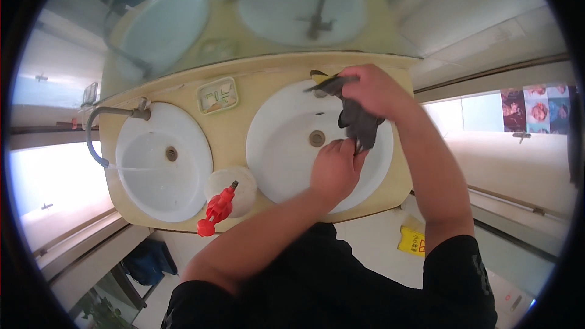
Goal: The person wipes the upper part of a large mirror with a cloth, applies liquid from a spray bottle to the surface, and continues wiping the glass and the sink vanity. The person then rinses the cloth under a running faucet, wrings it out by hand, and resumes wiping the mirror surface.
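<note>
Over the right-hand white basin (274, 146), a limp dark grey glove (364, 127) hangs between my two hands, with lobes like fingers. Its upper part shows a yellow and black edge near the basin's back rim. My right hand (368, 88) grips the upper part from the right. Lower down, my left hand (337, 170) pinches the bottom end above the basin's front right. The glove and my right hand partly cover the tap (320, 92) at the back. A metal drain (317, 138) shows to the left of the glove.
Left of my hands is a second basin (146, 189) with a curved tap (94, 128) and a thin pale streak like water. A red plastic tool (220, 204) lies over a round white object (244, 192). Behind sits a soap dish (210, 108); a yellow sign (411, 240) is below.
</note>
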`<act>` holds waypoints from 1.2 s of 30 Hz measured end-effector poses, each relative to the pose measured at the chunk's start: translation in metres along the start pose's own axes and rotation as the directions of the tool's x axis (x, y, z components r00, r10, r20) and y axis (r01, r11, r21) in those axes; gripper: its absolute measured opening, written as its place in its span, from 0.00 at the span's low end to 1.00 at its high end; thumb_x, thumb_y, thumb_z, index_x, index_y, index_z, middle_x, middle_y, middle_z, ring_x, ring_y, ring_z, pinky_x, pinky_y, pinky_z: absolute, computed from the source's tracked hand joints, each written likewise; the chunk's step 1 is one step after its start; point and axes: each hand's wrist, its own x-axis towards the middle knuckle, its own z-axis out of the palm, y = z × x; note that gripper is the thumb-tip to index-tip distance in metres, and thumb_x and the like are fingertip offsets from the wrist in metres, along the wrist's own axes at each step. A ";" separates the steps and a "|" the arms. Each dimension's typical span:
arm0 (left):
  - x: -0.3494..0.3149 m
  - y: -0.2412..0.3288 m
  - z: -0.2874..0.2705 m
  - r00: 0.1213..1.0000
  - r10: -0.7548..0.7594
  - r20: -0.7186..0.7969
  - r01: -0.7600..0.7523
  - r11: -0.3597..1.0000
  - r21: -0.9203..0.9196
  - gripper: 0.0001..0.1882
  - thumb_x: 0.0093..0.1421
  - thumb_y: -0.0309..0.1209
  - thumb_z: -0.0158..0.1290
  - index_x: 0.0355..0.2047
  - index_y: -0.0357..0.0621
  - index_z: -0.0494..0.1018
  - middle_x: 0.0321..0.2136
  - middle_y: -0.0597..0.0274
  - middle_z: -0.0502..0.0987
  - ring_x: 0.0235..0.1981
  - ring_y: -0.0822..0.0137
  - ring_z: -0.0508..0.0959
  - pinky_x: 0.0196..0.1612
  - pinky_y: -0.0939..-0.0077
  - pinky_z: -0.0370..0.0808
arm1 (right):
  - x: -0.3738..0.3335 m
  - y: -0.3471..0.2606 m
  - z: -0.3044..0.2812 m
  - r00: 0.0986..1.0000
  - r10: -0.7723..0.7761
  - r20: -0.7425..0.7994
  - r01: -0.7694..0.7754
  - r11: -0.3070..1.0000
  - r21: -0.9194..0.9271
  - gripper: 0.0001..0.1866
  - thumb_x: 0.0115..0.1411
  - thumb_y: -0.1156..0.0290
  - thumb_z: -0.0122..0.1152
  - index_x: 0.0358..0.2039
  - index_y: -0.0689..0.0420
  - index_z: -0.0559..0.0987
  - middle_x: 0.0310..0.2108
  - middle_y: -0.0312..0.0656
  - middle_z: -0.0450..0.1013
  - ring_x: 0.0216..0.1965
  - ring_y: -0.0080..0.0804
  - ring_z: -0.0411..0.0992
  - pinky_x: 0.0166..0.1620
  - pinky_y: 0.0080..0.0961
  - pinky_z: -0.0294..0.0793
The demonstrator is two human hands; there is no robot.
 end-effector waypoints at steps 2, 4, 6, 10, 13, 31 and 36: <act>0.000 0.002 -0.003 0.999 -0.045 0.031 0.045 0.999 -0.006 0.10 0.58 0.33 0.55 0.32 0.39 0.70 0.27 0.50 0.75 0.33 0.47 0.75 0.38 0.55 0.72 | 0.035 0.008 -0.012 0.959 0.105 0.264 -0.159 0.968 0.193 0.12 0.50 0.71 0.59 0.36 0.58 0.80 0.30 0.40 0.77 0.29 0.33 0.74 0.37 0.27 0.73; 0.001 0.001 -0.004 0.997 0.017 -0.077 -0.020 0.999 -0.047 0.13 0.61 0.38 0.54 0.32 0.39 0.70 0.26 0.51 0.75 0.32 0.47 0.75 0.38 0.56 0.72 | 0.066 0.024 -0.005 0.885 0.239 0.400 -0.415 0.796 0.442 0.07 0.49 0.70 0.60 0.27 0.57 0.81 0.24 0.35 0.73 0.26 0.24 0.70 0.31 0.24 0.70; -0.001 0.006 0.002 0.997 0.020 -0.068 -0.023 0.999 -0.041 0.13 0.61 0.37 0.54 0.32 0.39 0.70 0.27 0.51 0.75 0.32 0.48 0.75 0.38 0.56 0.72 | 0.097 0.086 0.003 0.907 -0.015 0.420 -0.173 0.897 0.406 0.05 0.49 0.69 0.60 0.26 0.55 0.80 0.24 0.35 0.73 0.26 0.24 0.69 0.29 0.24 0.69; 0.002 0.002 0.003 0.991 0.051 -0.126 -0.057 0.997 -0.048 0.13 0.61 0.37 0.54 0.34 0.38 0.70 0.27 0.52 0.76 0.34 0.50 0.76 0.39 0.57 0.72 | 0.125 0.109 0.032 0.885 0.041 0.465 -0.276 0.849 0.450 0.05 0.48 0.67 0.63 0.24 0.54 0.79 0.24 0.35 0.73 0.25 0.23 0.69 0.28 0.26 0.69; 0.005 0.006 -0.001 0.994 0.056 -0.089 -0.059 0.997 -0.042 0.13 0.61 0.36 0.54 0.35 0.38 0.71 0.28 0.52 0.76 0.35 0.51 0.76 0.41 0.58 0.72 | 0.124 0.098 0.021 0.812 0.083 0.578 -0.324 0.887 0.328 0.07 0.47 0.63 0.65 0.24 0.52 0.79 0.23 0.35 0.73 0.23 0.24 0.69 0.28 0.27 0.70; 0.001 0.015 -0.017 0.997 -0.074 0.027 0.075 0.996 -0.054 0.16 0.57 0.35 0.56 0.41 0.37 0.71 0.37 0.49 0.78 0.40 0.49 0.77 0.44 0.60 0.74 | 0.011 0.001 -0.017 0.997 0.076 -0.005 -0.072 0.963 0.258 0.18 0.55 0.63 0.62 0.43 0.60 0.78 0.32 0.45 0.77 0.32 0.36 0.76 0.38 0.29 0.74; -0.063 0.022 -0.090 0.978 0.166 0.125 -0.167 0.986 0.001 0.30 0.54 0.38 0.59 0.54 0.38 0.66 0.48 0.45 0.74 0.50 0.46 0.73 0.52 0.57 0.71 | 0.034 0.097 -0.024 0.959 0.283 0.020 -0.170 0.519 0.838 0.13 0.57 0.63 0.60 0.38 0.58 0.77 0.34 0.43 0.77 0.32 0.35 0.76 0.37 0.30 0.76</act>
